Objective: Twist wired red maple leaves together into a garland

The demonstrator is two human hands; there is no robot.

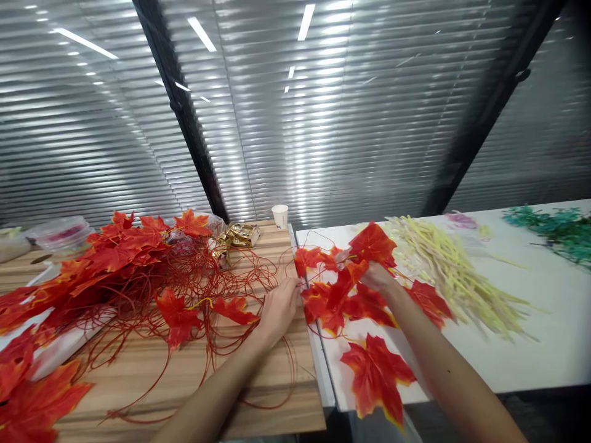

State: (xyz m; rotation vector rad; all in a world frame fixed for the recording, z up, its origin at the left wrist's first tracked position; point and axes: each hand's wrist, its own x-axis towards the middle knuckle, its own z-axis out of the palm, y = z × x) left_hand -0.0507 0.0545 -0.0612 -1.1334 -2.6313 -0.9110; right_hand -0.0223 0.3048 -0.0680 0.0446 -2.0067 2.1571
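Observation:
Red maple leaves with yellow edges (339, 298) cluster on the white table near the seam, some overhanging toward its front edge. My left hand (281, 306) is at the cluster's left side, over the wooden table's right edge, fingers pinched together on a thin red string. My right hand (375, 275) reaches in among the leaves from the right; its fingers are largely hidden behind them. Left of my left hand, a tangle of thin red strings (198, 277) spreads over the wooden table. Two more red leaves (178, 317) lie on these strings.
A big pile of red leaves (115, 249) covers the left side. Farther back are a paper cup (280, 216), gold wrappers (242, 235) and plastic containers (62, 234). Pale yellow stems (452, 271) and green foliage (561, 231) lie on the white table (554, 326). Blinds stand behind.

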